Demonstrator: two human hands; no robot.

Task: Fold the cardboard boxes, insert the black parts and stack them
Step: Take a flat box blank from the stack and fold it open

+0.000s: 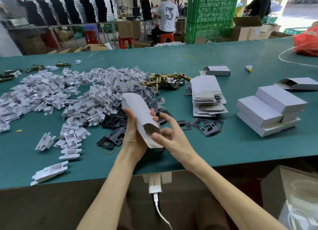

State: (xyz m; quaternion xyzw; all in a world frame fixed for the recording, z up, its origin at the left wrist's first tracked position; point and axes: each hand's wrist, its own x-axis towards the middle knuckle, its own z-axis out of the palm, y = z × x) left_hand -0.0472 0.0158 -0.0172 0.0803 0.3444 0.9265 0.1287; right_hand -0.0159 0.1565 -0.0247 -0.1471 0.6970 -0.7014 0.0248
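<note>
Workshop hall at back: tall green lattice crates (210, 14) stacked high, and dark upright stacks along the far wall, too blurred to identify. Bench (223, 152) runs the full width, covered in matte teal cloth, and its left and right ends are cut off by the frame. Heap of white moulded plastic inserts (51, 92), notched and tray-like, is spread over the left half of the bench, with clear crinkled bags mixed in toward the centre. Finished boxes (268, 112), plain white cardboard and rectangular, are closed and stacked in stepped layers at right. The count is unclear. Flat box blanks (206, 97) lie in a slumped pile between the finished boxes and the heap, grey inner face showing on the flaps. Black parts (208, 126), thin stamped plates with holes, lie loose on the cloth below the blanks, and more are partly buried under the heap's near edge. Brass hardware (165, 81) forms a small shiny tangle behind them. Cardboard box (139, 112), the task piece, is held above the bench at centre. It is opened into a sleeve, its near end open with the brown inside visible, and its far end is bowed. Left hand (132, 135) is clamped around it from the left, fingertips wrapping to the far side. Right hand (170, 133) has fingers loosely spread and gripping nothing, thumb tip touching the box's near flap.
</note>
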